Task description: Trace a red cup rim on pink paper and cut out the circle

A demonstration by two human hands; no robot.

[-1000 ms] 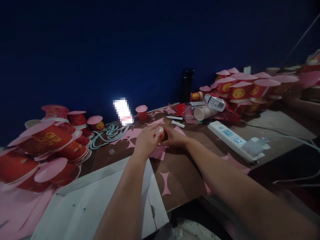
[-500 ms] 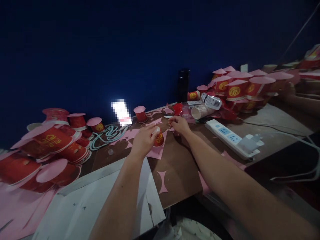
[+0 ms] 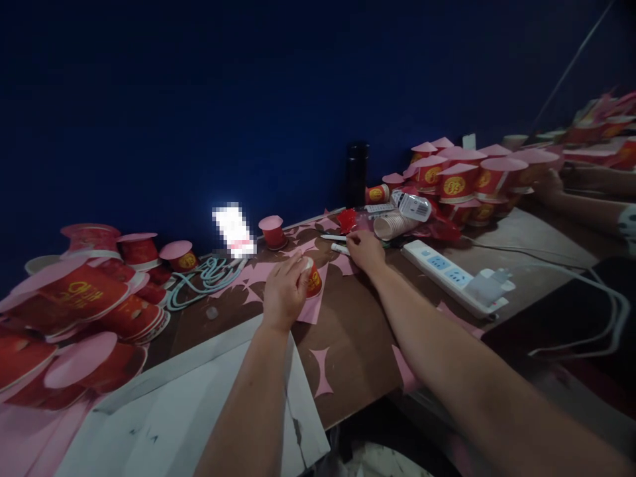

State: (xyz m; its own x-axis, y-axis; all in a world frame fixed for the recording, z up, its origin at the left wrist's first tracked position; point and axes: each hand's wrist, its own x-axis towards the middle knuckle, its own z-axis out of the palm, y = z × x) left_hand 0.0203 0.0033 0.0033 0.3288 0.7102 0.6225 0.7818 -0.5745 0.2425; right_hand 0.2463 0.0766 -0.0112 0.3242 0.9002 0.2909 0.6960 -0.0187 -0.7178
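Observation:
My left hand (image 3: 285, 288) is closed round the side of a small red paper cup (image 3: 313, 282) with gold print. The cup stands upside down on a square of pink paper (image 3: 311, 310). To its right, my right hand (image 3: 366, 252) has its fingers curled together at the end of a short white pen (image 3: 340, 249) lying on the table. A longer, thin white tool (image 3: 333, 237) lies just behind that pen; its kind is unclear. Pink paper offcuts (image 3: 322, 372) with curved edges lie around both hands.
Red cups topped with pink discs are piled at left (image 3: 92, 291) and right (image 3: 457, 182). A power strip (image 3: 447, 275), black flask (image 3: 356, 172), stacked paper cups (image 3: 390, 226), lit phone (image 3: 233, 228) and coiled cable (image 3: 203, 281) surround the workspace. Another person's hand (image 3: 549, 187) is at right.
My right hand has moved slightly right and turned down toward the table; the short white pen now shows beside its fingers. My left hand stays at the cup. The view has shifted a little.

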